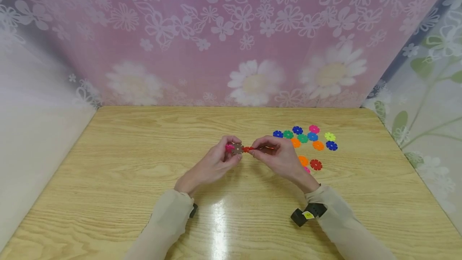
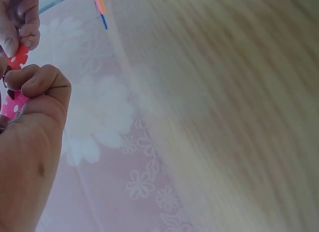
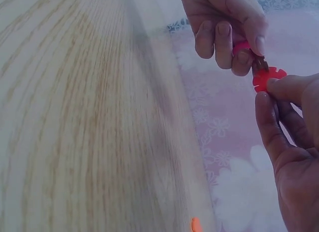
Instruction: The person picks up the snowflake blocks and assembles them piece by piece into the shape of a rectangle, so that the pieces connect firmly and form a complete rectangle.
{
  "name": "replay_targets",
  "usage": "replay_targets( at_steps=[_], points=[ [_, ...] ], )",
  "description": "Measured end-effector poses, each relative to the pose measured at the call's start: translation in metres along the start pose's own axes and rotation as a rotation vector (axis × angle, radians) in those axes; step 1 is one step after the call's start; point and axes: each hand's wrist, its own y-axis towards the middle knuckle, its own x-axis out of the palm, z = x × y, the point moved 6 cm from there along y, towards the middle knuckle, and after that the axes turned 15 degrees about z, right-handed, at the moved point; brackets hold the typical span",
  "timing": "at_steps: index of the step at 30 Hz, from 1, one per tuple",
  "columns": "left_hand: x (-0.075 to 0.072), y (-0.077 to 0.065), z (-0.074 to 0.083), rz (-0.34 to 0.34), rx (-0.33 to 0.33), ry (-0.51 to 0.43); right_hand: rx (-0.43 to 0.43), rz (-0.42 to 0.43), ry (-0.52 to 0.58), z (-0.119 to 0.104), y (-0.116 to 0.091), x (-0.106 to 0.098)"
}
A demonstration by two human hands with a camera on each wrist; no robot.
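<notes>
Near the middle of the table, my left hand (image 1: 218,156) pinches a brown notched disc (image 1: 237,149) with a pink notched disc (image 1: 229,147) joined beside it. From the other side my right hand (image 1: 276,155) pinches a red notched disc (image 1: 247,149) between thumb and fingertips. The red disc (image 3: 266,78) meets the edge of the brown disc (image 3: 259,64) in the right wrist view, standing at an angle to it. Part of the pink disc (image 2: 14,106) is covered by the left fingers in the left wrist view.
Several loose notched discs lie on the table (image 1: 126,179) right of the hands, among them a yellow-green disc (image 1: 330,136), a dark red disc (image 1: 316,165) and an orange disc (image 1: 318,145). A flowered pink cloth (image 1: 202,63) hangs behind the table's far edge.
</notes>
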Motion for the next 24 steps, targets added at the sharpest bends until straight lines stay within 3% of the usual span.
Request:
replay_targets(
  at_steps=[4, 18, 24],
  points=[
    [0.0, -0.0001, 0.0019, 0.002, 0.011, 0.018, -0.009, 0.004, -0.008, 0.0014, 0.0006, 0.0001],
    [0.0011, 0.0037, 0.0056, 0.025, 0.151, 0.069, -0.074, -0.004, 0.015, -0.002, 0.0, 0.0003],
    [-0.0019, 0.0011, 0.0047, 0.034, 0.144, 0.083, -0.071, -0.03, 0.041, -0.0011, 0.0003, 0.0022]
  ],
)
